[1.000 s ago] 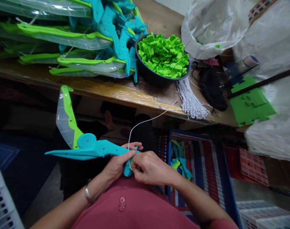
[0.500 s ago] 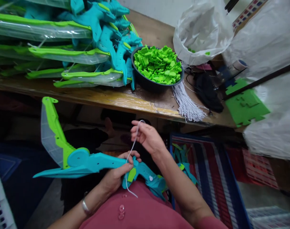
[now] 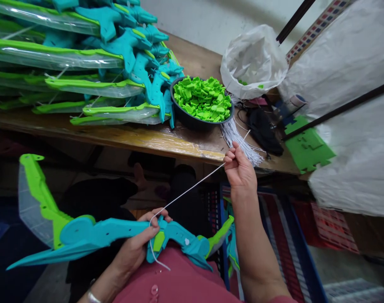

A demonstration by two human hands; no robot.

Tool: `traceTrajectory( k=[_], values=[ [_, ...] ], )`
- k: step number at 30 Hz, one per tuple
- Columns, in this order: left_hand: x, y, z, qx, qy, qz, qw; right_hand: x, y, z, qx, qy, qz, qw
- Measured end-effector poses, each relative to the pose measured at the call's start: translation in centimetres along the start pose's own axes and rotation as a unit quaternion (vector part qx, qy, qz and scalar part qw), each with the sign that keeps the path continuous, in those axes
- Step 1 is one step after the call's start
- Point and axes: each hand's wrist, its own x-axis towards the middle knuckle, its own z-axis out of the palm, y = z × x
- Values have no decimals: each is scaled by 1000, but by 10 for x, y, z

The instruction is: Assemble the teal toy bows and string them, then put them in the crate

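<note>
A teal and green plastic toy bow (image 3: 121, 229) lies crosswise in front of my body, close to my shirt. My left hand (image 3: 137, 246) is closed around its middle, beside a green inset piece. From there a thin white cord (image 3: 192, 187) runs up to the right, stretched nearly straight. One loose end of it hangs down past the left thumb over the grip. My right hand (image 3: 241, 168) pinches the cord farther up, in front of the table edge, and a short tip pokes out above the fingers.
On the table (image 3: 141, 136), several similar bows (image 3: 84, 59) are stacked at left. Beside them stand a dark bowl (image 3: 192, 123) of green plastic pieces, a bundle of white cords (image 3: 231, 136) and a white plastic bag (image 3: 255, 63). A blue-edged crate (image 3: 308, 261) holding bow parts stands at lower right.
My right hand has moved up and right, drawing the cord out from slack to nearly straight, and its fingers have closed. The bow has shifted left and down in view.
</note>
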Motion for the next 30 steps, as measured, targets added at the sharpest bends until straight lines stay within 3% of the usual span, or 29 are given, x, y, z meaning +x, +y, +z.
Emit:
traceTrajectory(
  k=[6,9,11,12,14,15,16,17,18,20,22,25,30],
  values=[
    [1,-2,1,-3,18,2,1000,-6,-19,-8,-10,32,-64,997],
    [4,9,-2,0,48,44,998,-18,-31,-14,-112,63,-198,972],
    [6,25,-8,3,87,104,991,-29,-44,-22,-233,124,-351,898],
    [7,35,-11,6,112,137,984,-35,-52,-28,-306,158,-428,836],
    [6,55,-18,15,159,200,967,-46,-67,-40,-447,201,-543,682],
    [4,65,-21,23,177,226,958,-51,-74,-46,-503,203,-573,614],
    [2,73,-23,35,190,245,950,-55,-78,-51,-548,192,-582,569],
    [-1,80,-25,47,197,260,944,-59,-80,-55,-576,176,-581,547],
    [-5,85,-26,59,197,272,940,-63,-78,-57,-595,156,-570,545],
    [-11,90,-28,81,182,292,936,-68,-63,-58,-624,101,-520,575],
    [-15,91,-30,97,164,306,933,-71,-36,-57,-654,30,-458,602],
    [-18,90,-33,118,150,315,930,-71,14,-57,-691,-61,-375,616],
    [-18,91,-37,132,148,307,931,-65,77,-64,-715,-110,-302,621]
  ],
)
